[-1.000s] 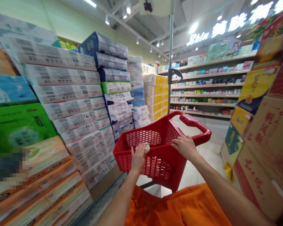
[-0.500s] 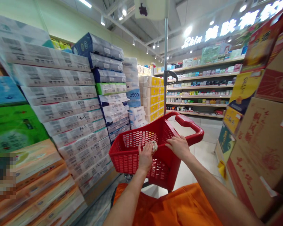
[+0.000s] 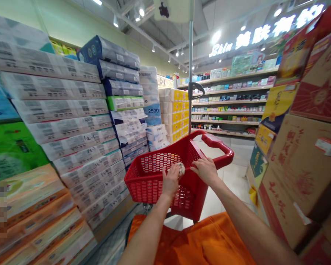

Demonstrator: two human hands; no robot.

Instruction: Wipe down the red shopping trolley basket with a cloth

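Observation:
A red plastic shopping cart (image 3: 147, 184) with a latticed basket stands side-on before me, its push handle (image 3: 219, 147) at the right. My left hand (image 3: 171, 181) reaches over the near rim and holds a bunched whitish cloth (image 3: 181, 169) against it. The fingers lie over the cloth, which hides part of the rim. Farther right along the same rim, near the handle end, my right hand (image 3: 206, 171) grips the edge with bent fingers. Orange fabric (image 3: 193, 239) covers my lap below both forearms.
High stacks of wrapped paper packs (image 3: 71, 110) line the left side. Cardboard cartons (image 3: 306, 162) are piled on the right, beside a strip of pale floor (image 3: 231, 184). A metal pole (image 3: 191, 62) rises behind the cart. Shelves of small goods (image 3: 228, 99) fill the back.
My view has turned slightly to the right, so the surroundings sit farther left. The left hand keeps the cloth on the rim, and the right hand stays on the cart.

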